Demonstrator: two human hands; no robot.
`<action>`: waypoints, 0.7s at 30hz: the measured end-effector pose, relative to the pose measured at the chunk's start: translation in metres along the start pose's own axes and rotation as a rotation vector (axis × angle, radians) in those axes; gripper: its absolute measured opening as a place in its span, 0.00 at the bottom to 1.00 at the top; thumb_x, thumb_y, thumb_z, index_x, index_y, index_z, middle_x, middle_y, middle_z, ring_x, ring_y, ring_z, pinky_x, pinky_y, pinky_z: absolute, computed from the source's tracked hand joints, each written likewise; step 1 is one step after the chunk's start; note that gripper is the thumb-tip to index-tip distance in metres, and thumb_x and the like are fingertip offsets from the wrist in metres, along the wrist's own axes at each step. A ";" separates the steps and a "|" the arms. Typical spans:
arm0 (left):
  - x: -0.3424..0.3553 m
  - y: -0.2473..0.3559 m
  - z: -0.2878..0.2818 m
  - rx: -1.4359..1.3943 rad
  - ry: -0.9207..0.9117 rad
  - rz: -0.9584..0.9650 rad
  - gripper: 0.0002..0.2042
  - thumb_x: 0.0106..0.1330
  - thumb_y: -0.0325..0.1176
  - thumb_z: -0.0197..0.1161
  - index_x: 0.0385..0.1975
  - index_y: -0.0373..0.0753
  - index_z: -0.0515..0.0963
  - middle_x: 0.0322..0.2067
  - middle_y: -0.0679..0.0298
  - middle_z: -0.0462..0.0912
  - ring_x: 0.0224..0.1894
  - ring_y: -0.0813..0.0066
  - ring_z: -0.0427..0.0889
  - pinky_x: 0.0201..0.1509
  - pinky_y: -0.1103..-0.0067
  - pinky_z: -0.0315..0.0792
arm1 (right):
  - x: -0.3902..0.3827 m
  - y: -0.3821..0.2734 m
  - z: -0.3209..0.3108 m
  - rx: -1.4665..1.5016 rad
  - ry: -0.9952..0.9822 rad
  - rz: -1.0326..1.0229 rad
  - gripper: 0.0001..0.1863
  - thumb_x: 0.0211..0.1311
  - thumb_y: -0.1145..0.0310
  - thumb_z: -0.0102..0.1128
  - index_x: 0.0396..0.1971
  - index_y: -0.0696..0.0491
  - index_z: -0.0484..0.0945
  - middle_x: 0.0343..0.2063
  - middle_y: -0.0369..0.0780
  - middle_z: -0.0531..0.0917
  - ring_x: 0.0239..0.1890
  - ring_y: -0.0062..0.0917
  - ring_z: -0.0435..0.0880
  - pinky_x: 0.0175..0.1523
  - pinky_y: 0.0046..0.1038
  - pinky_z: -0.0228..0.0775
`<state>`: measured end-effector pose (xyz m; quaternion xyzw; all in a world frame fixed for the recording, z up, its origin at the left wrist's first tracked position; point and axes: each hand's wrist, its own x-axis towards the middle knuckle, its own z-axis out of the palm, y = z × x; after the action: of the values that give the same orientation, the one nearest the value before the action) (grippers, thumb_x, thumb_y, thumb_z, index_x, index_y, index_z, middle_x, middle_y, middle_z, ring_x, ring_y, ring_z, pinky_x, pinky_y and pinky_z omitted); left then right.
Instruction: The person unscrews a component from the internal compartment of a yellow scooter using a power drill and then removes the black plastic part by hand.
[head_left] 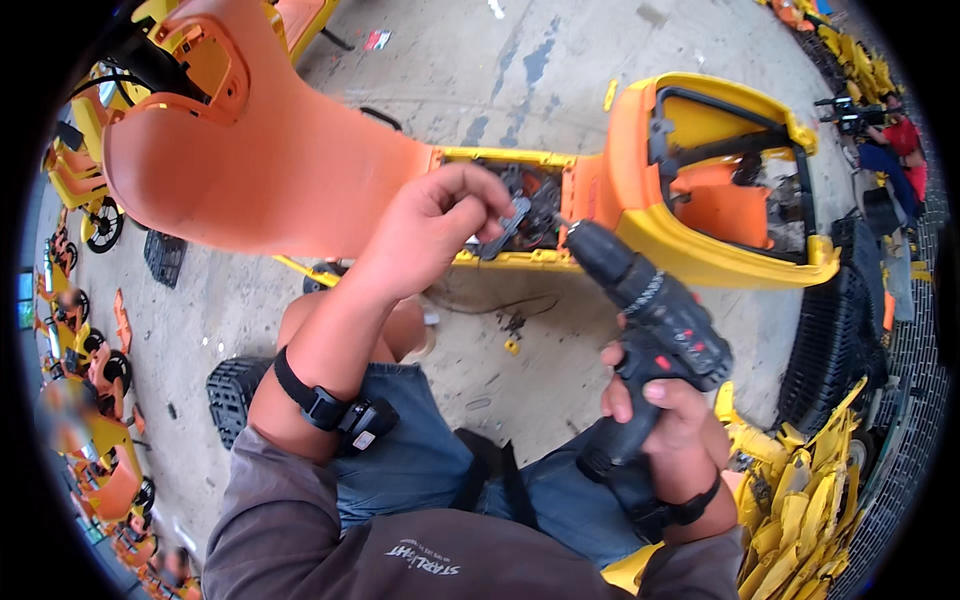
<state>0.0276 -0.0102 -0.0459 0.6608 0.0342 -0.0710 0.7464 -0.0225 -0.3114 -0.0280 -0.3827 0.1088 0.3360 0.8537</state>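
My right hand is wrapped round the grip of a black cordless drill, whose tip points up and left toward the scooter. Just left of that tip, my left hand is closed with curled fingers over the open middle compartment; whatever it may hold is hidden. A grey flat part lies by its fingertips among dark wires and parts inside the compartment. The compartment belongs to an orange and yellow scooter body lying across in front of me, with its yellow-rimmed rear frame at the right.
Yellow plastic pieces are heaped at lower right, beside a stack of black ribbed parts. More orange and yellow scooters line the left. A person in red is at far right. Small bits lie on the concrete floor.
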 end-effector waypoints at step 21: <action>0.030 -0.033 -0.009 -0.265 0.312 -0.208 0.08 0.61 0.32 0.48 0.21 0.39 0.70 0.20 0.64 0.69 0.20 0.76 0.65 0.25 0.76 0.67 | 0.025 0.013 -0.022 -0.054 -0.042 -0.098 0.25 0.53 0.74 0.55 0.54 0.60 0.71 0.46 0.47 0.81 0.30 0.29 0.82 0.42 0.36 0.79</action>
<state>0.0526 -0.0067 -0.0836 0.5528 0.2263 -0.0392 0.8010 -0.0105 -0.3093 -0.0616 -0.4031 0.0630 0.3046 0.8606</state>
